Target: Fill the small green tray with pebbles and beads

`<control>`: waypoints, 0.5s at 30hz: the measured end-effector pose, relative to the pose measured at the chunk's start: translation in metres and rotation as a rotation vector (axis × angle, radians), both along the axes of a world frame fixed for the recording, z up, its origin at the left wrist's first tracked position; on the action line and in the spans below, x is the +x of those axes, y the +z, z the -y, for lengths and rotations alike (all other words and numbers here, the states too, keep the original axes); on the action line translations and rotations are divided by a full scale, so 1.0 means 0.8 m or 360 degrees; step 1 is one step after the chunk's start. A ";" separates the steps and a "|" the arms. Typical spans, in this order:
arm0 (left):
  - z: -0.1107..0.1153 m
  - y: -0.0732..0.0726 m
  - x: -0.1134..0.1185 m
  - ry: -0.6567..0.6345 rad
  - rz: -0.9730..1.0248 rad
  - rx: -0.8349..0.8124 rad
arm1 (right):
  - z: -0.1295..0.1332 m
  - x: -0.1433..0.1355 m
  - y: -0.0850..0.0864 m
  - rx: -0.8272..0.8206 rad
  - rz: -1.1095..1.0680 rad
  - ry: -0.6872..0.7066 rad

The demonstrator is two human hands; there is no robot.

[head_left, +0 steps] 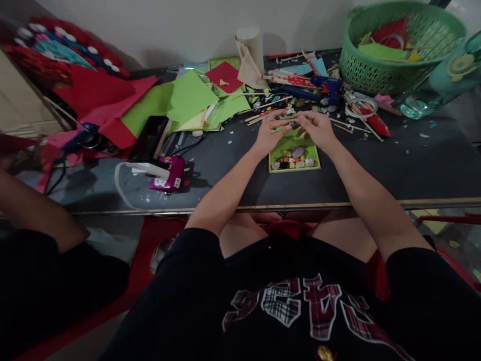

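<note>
A small green panel (276, 149) with a pale raised border lies on the dark table. Rounded pebbles (298, 152) in grey, white, red, black and yellow cluster along its near side. At the panel's far edge, the fingers of my left hand (271, 134) and my right hand (318, 131) come together, closed around a thin yellowish-green strip (290, 119). Whether that strip is loose or belongs to the border I cannot tell. A small dark stone shows just below my fingertips. Both wrists frame the panel, left and right.
Thin sticks, pebbles, a blue glue gun (330, 87) and a tape roll (361, 107) crowd the back. Right stand a green basket (376, 70) and a bottle (447, 77). Left lie coloured sheets (191, 98), a purple power socket (173, 173) and another person's arm (33, 210).
</note>
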State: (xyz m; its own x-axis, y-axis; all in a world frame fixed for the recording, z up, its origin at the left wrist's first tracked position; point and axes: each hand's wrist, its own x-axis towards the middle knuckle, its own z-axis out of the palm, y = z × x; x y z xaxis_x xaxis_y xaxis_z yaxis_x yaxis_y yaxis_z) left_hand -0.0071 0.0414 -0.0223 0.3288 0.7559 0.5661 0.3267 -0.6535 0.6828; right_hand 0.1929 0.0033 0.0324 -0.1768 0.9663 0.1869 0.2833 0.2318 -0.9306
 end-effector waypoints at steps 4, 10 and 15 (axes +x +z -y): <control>0.000 0.001 0.000 0.0006 -0.0033 0.0025 | 0.004 -0.014 -0.003 -0.0139 -0.0318 0.0208; 0.003 0.000 0.003 0.0060 -0.0051 0.0074 | 0.001 -0.010 -0.009 -0.0238 -0.0402 0.0198; 0.006 -0.001 0.002 0.0171 0.0112 -0.0044 | -0.012 -0.001 -0.022 -0.0227 -0.0368 -0.0021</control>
